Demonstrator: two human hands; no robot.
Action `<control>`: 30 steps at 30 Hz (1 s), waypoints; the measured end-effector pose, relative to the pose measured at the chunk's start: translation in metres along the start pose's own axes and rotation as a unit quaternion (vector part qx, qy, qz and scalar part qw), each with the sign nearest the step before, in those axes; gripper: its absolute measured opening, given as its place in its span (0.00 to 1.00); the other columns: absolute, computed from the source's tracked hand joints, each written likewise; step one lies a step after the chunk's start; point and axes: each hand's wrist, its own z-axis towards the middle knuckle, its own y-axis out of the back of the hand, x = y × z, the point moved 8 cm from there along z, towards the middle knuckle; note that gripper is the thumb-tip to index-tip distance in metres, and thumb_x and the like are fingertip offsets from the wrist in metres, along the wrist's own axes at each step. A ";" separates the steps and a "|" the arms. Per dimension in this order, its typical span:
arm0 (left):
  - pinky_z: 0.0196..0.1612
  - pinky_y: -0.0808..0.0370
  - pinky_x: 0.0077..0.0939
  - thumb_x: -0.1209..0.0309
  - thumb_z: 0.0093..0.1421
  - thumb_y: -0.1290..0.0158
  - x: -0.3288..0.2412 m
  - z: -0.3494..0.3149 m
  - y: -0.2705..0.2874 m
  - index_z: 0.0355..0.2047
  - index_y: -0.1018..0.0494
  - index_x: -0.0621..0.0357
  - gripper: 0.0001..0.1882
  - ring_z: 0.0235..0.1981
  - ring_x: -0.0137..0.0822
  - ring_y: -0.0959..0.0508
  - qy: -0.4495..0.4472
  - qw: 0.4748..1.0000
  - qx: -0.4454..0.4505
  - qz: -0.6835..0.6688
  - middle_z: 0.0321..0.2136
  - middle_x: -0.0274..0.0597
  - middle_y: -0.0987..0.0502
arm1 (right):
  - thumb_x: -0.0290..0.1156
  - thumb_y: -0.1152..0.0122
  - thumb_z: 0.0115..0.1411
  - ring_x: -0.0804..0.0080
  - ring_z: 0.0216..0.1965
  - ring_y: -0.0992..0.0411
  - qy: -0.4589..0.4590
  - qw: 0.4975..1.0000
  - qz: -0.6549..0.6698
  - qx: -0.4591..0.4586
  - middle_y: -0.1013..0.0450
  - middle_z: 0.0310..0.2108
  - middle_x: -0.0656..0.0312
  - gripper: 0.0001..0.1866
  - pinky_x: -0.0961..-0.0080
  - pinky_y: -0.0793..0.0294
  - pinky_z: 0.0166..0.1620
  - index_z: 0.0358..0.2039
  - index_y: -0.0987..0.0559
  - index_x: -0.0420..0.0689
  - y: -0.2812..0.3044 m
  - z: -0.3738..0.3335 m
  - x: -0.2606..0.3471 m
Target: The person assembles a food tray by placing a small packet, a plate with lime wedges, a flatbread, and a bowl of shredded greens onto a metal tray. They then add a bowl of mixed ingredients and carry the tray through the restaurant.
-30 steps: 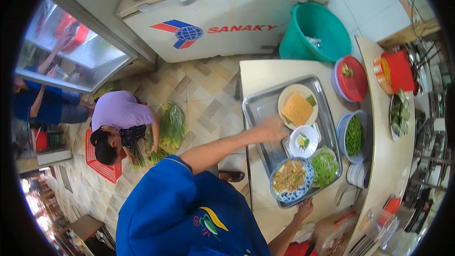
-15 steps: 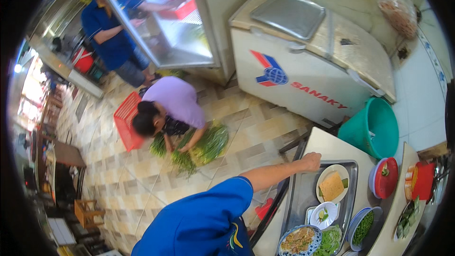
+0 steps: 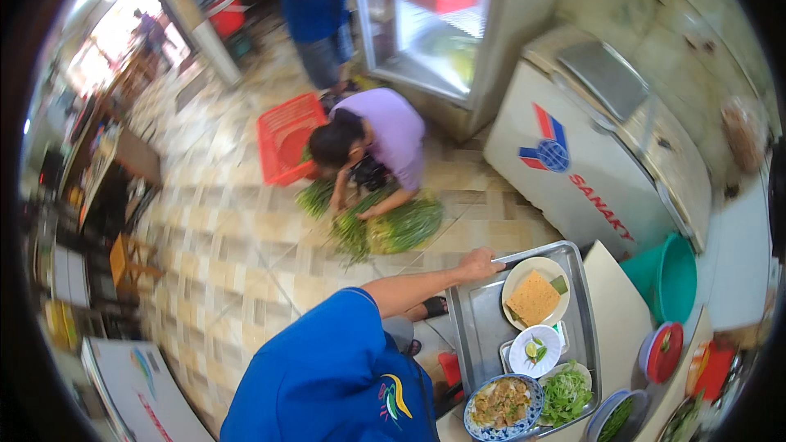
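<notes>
Left hand (image 3: 481, 264) now gripping metal tray (image 3: 483, 331) rim, shiny, rectangular, loaded with dishes; right hand unseen

Bright daylight from upper left, overexposed there, soft shadows, slight blur, heavy fisheye bending, black rim

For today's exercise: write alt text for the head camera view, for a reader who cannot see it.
A left hand grips the corner of a metal tray holding a plate with a yellow square cake, a bowl of noodles, a dish of greens and a small lime saucer. Beyond, a person in purple crouches over green herbs on the tiled floor.
</notes>
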 end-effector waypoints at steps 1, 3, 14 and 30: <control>0.35 0.29 0.39 0.54 0.49 0.47 0.008 -0.017 0.023 0.30 0.25 0.63 0.21 0.32 0.48 0.24 0.006 1.000 -0.024 -0.017 0.28 0.55 0.25 | 0.32 0.46 0.54 0.65 0.15 0.34 -0.045 0.994 0.104 0.002 0.29 0.15 0.55 0.15 0.64 0.34 0.18 0.14 0.25 0.39 0.008 0.008 0.006; 0.33 0.30 0.37 0.54 0.49 0.47 0.026 -0.054 0.068 0.28 0.26 0.64 0.21 0.29 0.44 0.25 0.016 0.997 -0.066 -0.037 0.25 0.54 0.25 | 0.31 0.48 0.54 0.64 0.16 0.35 -0.018 0.967 0.251 -0.041 0.29 0.16 0.52 0.15 0.62 0.34 0.20 0.16 0.25 0.35 0.032 0.022 0.039; 0.27 0.33 0.38 0.52 0.48 0.46 0.180 -0.280 0.285 0.19 0.29 0.64 0.23 0.22 0.43 0.27 0.149 0.928 -0.306 -0.155 0.19 0.52 0.27 | 0.32 0.45 0.55 0.66 0.22 0.36 0.071 0.900 0.373 0.213 0.30 0.21 0.53 0.16 0.64 0.33 0.26 0.22 0.27 0.27 0.090 -0.041 0.304; 0.23 0.36 0.30 0.64 0.51 0.46 0.431 -0.567 0.495 0.18 0.29 0.65 0.15 0.20 0.28 0.33 0.265 0.767 -0.525 -0.256 0.15 0.39 0.30 | 0.34 0.47 0.56 0.75 0.19 0.43 0.334 0.796 0.380 0.331 0.36 0.14 0.62 0.19 0.71 0.42 0.22 0.19 0.30 0.28 0.114 -0.361 0.597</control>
